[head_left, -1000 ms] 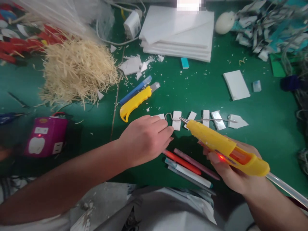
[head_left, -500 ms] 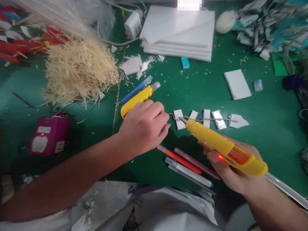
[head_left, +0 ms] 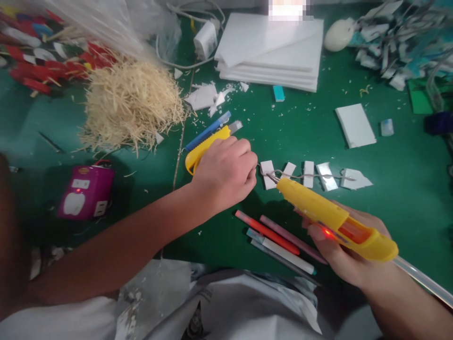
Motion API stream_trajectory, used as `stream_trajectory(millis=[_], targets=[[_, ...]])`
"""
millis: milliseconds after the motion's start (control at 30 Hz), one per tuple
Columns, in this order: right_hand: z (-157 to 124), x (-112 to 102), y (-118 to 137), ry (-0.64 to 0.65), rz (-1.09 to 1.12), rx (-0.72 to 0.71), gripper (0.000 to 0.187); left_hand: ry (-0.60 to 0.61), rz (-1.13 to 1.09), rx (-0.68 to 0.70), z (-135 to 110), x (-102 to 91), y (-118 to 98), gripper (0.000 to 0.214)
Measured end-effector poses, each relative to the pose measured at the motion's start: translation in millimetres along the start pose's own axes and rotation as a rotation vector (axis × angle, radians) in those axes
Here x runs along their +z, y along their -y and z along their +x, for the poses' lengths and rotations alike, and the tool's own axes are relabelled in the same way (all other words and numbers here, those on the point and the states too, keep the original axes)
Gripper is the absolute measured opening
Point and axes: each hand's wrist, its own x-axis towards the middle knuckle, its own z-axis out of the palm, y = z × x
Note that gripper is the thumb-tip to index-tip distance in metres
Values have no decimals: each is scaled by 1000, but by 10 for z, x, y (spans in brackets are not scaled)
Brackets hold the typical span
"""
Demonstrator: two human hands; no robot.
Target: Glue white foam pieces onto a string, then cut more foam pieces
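Observation:
My right hand (head_left: 339, 250) is wrapped around a yellow hot glue gun (head_left: 314, 208) with a red light glowing on its side. A clear glue stick (head_left: 421, 278) sticks out of its back. The metal nozzle is at the leftmost white foam piece (head_left: 268, 166), on or just above the string there. A thin grey string (head_left: 296, 176) runs across several small white pieces laid in a row, the last one pointed (head_left: 356, 179). Closed, my left hand (head_left: 226, 172) holds the string's left end, its fingertips hidden. Beside that hand lies a yellow utility knife (head_left: 208, 145).
Several markers (head_left: 269, 231) lie in front of the row. A blue pen (head_left: 208, 131), straw-like shreds (head_left: 130, 106) and a purple power box (head_left: 87, 191) are on the left. White foam sheets (head_left: 269, 52) are stacked behind, and a white foam block (head_left: 356, 125) sits at right.
The whole view has shifted, so everything appears slightly further right. Both hands keep nearly the same places over the table, with the nozzle still at the leftmost piece.

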Motion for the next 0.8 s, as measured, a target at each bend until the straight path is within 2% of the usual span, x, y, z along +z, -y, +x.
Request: stream_trajectory(millis=[200, 333, 500, 800], targets=[[-33, 104, 9, -64, 123, 47, 11, -13, -294, -110, -55, -148, 54, 13], [-23, 127, 19, -31, 146, 54, 12, 29, -284, -189, -89, -221, 72, 11], [45, 88, 41, -5, 104, 24, 15, 86, -362, -239, -99, -188, 60, 10], [112, 71, 65, 4, 86, -16, 8, 126, -324, -123, -171, -228, 98, 13]])
